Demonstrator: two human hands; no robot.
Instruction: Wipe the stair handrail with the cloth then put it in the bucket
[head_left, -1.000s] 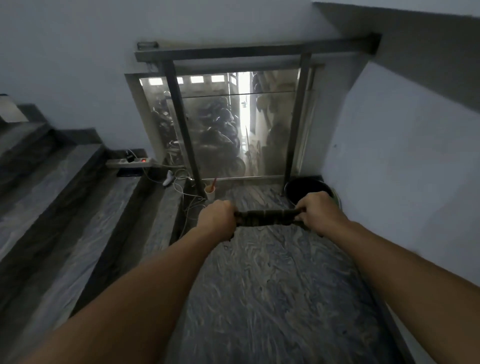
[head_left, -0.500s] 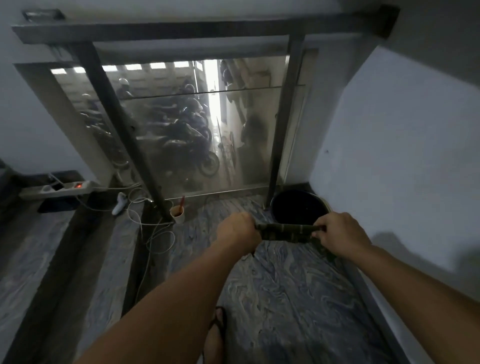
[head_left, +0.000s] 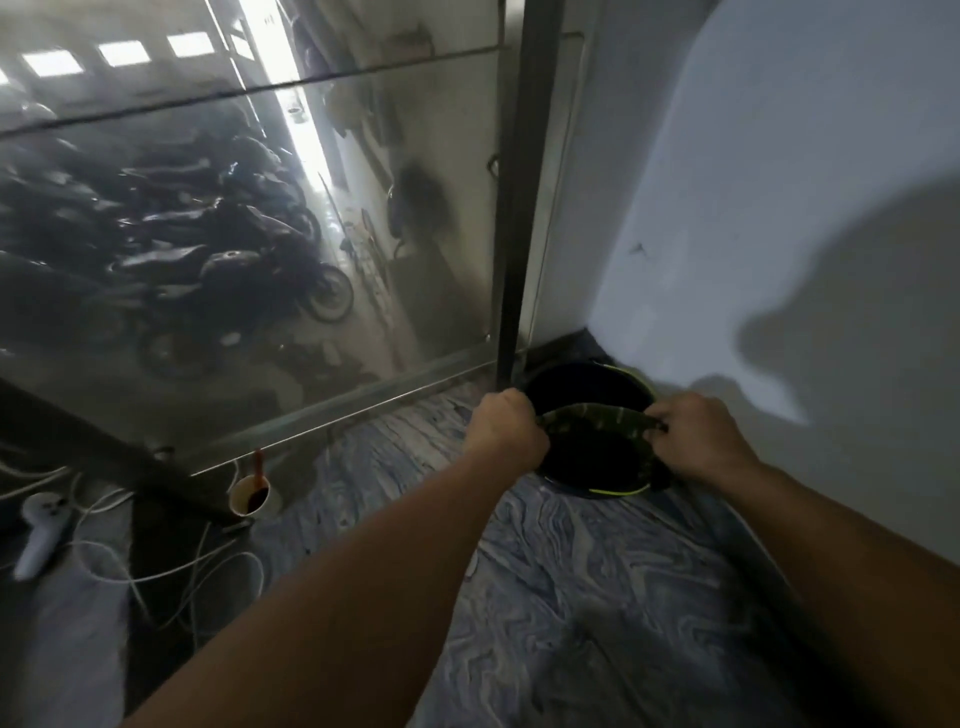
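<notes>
A dark camouflage-patterned cloth (head_left: 592, 420) is stretched between both my hands, directly over the mouth of a black bucket (head_left: 631, 378) with a yellow-green rim. My left hand (head_left: 501, 434) grips the cloth's left end and my right hand (head_left: 698, 436) grips its right end. The bucket stands on the landing floor in the corner, at the foot of a dark metal railing post (head_left: 517, 218). The top handrail is out of view.
A glass railing panel (head_left: 234, 234) fills the left and centre. A paper cup (head_left: 249, 496) holding dark liquid stands at its base. White cables (head_left: 171, 571) and a white controller (head_left: 41, 535) lie lower left. A white wall (head_left: 779, 208) runs along the right.
The view has moved closer and lower toward the corner. Both hands carried the stretched cloth forward, and it now hangs over the bucket's opening instead of in front of it.
</notes>
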